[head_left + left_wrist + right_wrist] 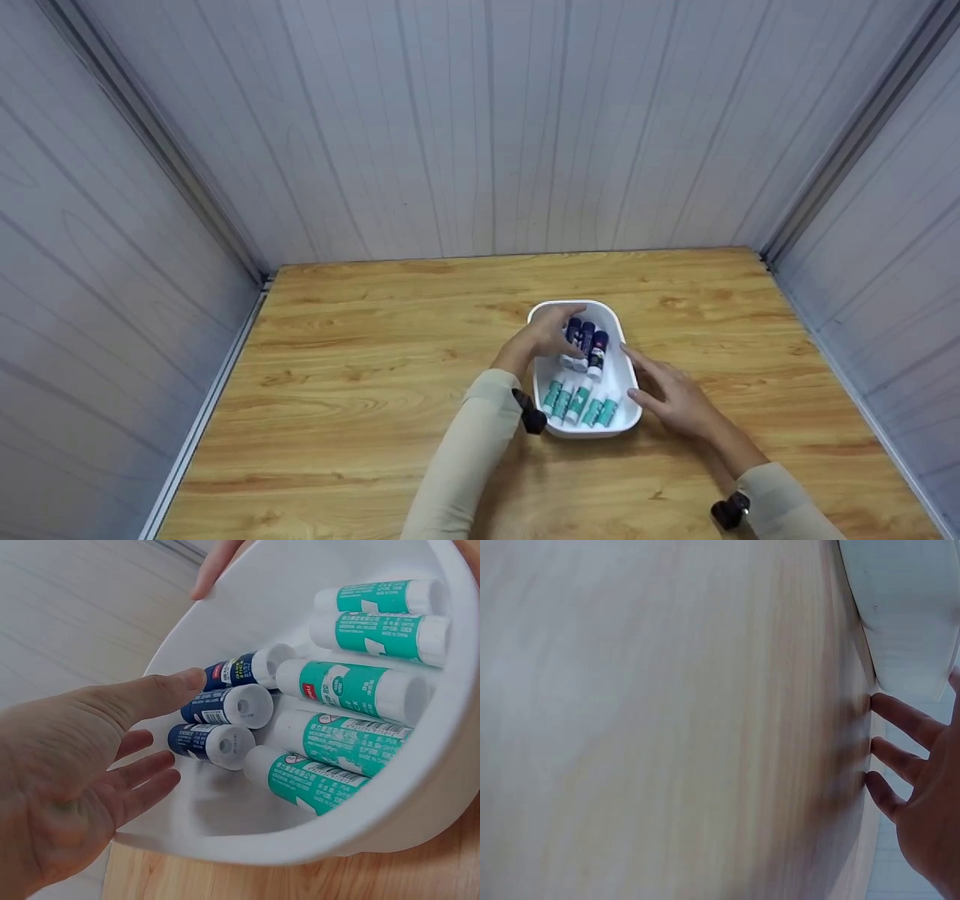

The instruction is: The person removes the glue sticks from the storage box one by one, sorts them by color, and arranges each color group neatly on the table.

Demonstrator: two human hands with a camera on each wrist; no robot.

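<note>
A white oval tray (pixel 621 352) sits on the wooden table and holds three dark blue glue sticks (pixel 586 341) at its far end and several green glue sticks (pixel 578 401) at its near end. My left hand (pixel 553 336) reaches into the tray from the left. In the left wrist view its fingers (pixel 142 709) are spread and relaxed, with the thumb tip touching the top blue stick (pixel 240 669). My right hand (pixel 670 391) lies flat with straight fingers against the tray's right side. The right wrist view shows its fingers (pixel 904 765) on the table below the tray's wall (pixel 907 607).
The wooden table (pixel 360 375) is enclosed by pale panel walls at the back (pixel 480 127), left and right. Bare wood surrounds the tray on every side. A fingertip of the right hand (pixel 208 574) shows at the tray's rim in the left wrist view.
</note>
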